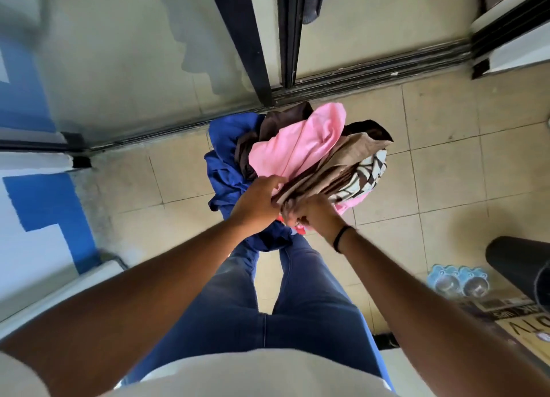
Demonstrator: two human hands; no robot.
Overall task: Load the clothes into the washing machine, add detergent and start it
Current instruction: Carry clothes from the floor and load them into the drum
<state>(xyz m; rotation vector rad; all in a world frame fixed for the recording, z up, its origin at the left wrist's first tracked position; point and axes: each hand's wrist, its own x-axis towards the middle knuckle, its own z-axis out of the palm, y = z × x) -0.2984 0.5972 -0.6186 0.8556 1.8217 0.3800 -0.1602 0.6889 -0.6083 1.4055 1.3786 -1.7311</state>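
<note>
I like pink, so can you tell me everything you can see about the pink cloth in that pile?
The pink cloth looks soft and plain, with smooth folds and no pattern. It lies crumpled on top of the bundle of clothes, between a dark brown garment and a tan one, both touching it. A little more pink shows under the bundle's right side. The left hand rests near its lower edge; the right hand grips the bundle below.

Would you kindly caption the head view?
Both hands, left hand and right hand, grip a bundle of clothes above the tiled floor.
</note>
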